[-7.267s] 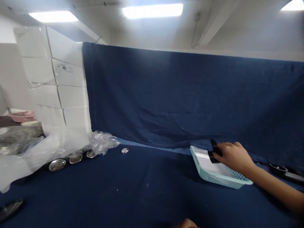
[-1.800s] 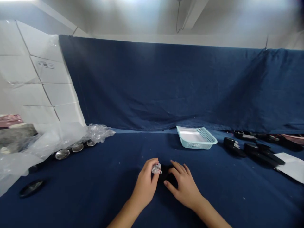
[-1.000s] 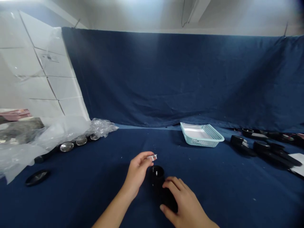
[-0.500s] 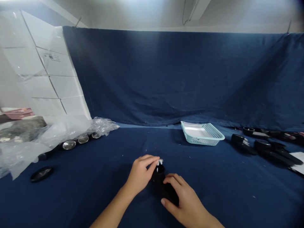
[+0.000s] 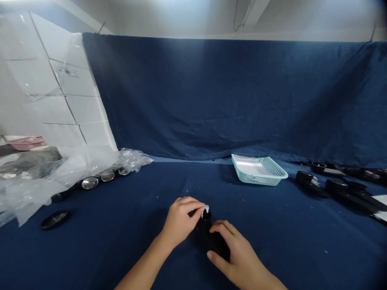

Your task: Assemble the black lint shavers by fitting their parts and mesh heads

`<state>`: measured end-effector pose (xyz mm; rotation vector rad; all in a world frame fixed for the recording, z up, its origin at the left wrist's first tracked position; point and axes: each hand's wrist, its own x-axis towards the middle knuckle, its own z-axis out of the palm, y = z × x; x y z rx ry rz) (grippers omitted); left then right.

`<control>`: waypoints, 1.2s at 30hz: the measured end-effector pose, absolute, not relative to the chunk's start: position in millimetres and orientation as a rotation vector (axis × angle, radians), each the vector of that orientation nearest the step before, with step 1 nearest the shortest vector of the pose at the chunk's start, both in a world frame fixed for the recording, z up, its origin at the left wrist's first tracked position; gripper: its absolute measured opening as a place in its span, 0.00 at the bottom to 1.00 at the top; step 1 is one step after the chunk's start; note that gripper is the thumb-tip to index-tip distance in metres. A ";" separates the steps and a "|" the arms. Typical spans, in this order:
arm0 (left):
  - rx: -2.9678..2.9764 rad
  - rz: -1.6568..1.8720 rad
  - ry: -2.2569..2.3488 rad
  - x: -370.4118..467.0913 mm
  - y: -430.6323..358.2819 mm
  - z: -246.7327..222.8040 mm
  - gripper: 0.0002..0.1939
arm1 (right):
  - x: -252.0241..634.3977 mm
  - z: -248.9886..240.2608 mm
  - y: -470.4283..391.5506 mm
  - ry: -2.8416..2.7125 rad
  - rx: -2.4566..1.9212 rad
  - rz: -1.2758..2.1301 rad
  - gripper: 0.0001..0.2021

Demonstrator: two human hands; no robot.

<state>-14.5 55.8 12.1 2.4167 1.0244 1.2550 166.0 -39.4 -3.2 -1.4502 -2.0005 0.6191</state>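
Note:
With thumb and fingertips, my left hand point(image 5: 183, 217) pinches a small white plastic piece point(image 5: 206, 208) that has short prongs pointing down. The piece is at the round open end of a black cylindrical part point(image 5: 208, 237); whether it touches the rim I cannot tell. Wrapped round that black part from the right is my right hand point(image 5: 234, 251), with thumb in front and fingers behind. The lower end of the black part is dark, and my right hand covers some of it.
A light-blue basket point(image 5: 260, 179) holding something white stands at the back. Black parts point(image 5: 341, 189) lie at the right. On the left are a black oval piece point(image 5: 56, 220), round shiny-faced parts point(image 5: 90, 183) and plastic wrap point(image 5: 45, 185). A blue cloth point(image 5: 211, 96) hangs behind.
The white piece now sits lower, closer to the black part's open end, with its prongs near the rim. My right hand keeps its hold. The whole view has shifted slightly.

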 end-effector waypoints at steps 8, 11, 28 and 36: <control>2.301 1.165 0.994 -14.7 56.2 14.7 0.08 | 164.3 -2.4 -39.7 -2.000 -1.445 0.627 0.17; 2.255 1.094 0.986 -16.9 56.6 18.4 0.08 | 164.9 -2.3 -40.4 -1.998 -1.443 0.626 0.16; 2.238 1.009 1.008 -19.4 56.6 23.6 0.14 | 164.2 -3.3 -39.9 -2.012 -1.443 0.622 0.16; 2.192 1.032 0.980 -17.1 53.6 21.5 0.04 | 162.8 -1.6 -38.0 -2.012 -1.450 0.617 0.17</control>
